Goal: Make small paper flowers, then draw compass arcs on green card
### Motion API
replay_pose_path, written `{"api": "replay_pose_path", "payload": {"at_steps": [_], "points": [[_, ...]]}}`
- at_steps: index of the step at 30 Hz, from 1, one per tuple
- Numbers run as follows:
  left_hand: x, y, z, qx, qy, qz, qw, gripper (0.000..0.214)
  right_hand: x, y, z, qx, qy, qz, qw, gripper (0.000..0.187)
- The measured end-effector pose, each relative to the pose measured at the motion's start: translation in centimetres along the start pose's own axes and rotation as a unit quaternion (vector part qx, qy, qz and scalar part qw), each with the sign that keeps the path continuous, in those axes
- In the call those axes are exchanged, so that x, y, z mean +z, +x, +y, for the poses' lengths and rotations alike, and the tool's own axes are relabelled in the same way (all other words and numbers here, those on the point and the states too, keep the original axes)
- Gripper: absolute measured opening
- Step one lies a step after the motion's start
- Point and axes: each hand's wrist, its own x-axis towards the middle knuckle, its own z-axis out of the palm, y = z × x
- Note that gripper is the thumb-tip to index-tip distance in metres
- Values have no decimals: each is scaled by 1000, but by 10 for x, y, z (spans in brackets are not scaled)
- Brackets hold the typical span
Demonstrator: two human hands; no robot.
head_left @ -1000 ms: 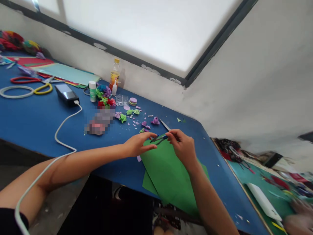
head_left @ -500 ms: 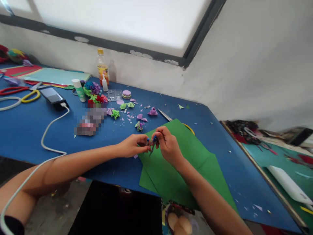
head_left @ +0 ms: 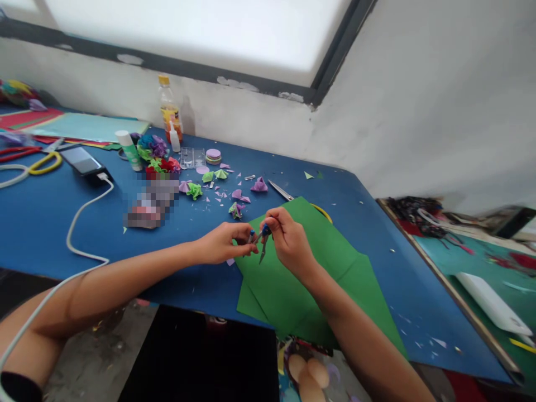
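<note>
My right hand (head_left: 290,241) pinches the blue head of a drawing compass (head_left: 263,252), whose thin metal legs are spread and point down. The fingers of my left hand (head_left: 226,243) are closed on a short blue-tipped piece (head_left: 252,235) at the end of one compass leg. I cannot tell whether that piece is fixed to the leg. Both hands are held just above the left part of some green paper sheets (head_left: 318,268). A green and purple folded paper piece (head_left: 236,210) lies just beyond my left hand.
Scissors (head_left: 280,190) lie partly under the green sheets. Paper scraps, folded flowers (head_left: 194,191) and a glue stick (head_left: 129,151) lie left of centre on the blue table (head_left: 201,290). A bottle (head_left: 170,111) stands by the wall. A white cable (head_left: 79,218) runs from a phone (head_left: 86,162) across my left arm.
The view has shifted slightly. My right hand has tilted the compass a little, so more of its legs shows. Both hands keep their hold.
</note>
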Motion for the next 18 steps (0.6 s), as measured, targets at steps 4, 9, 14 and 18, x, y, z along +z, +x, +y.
{"api": "replay_pose_path", "payload": {"at_steps": [4,9,14,18], "points": [[-4,2,-3,-1,-36,12,999,16,-1,1,2,12,36,11,999,32],[-21,9,-6,3,-132,83,988,25,-5,5,12,52,192,14,980,34],[-33,14,-12,-14,-106,103,989,24,-3,5,13,36,183,28,982,25],[-35,15,-17,-49,-73,77,993,22,1,2,12,24,138,34,990,24]]}}
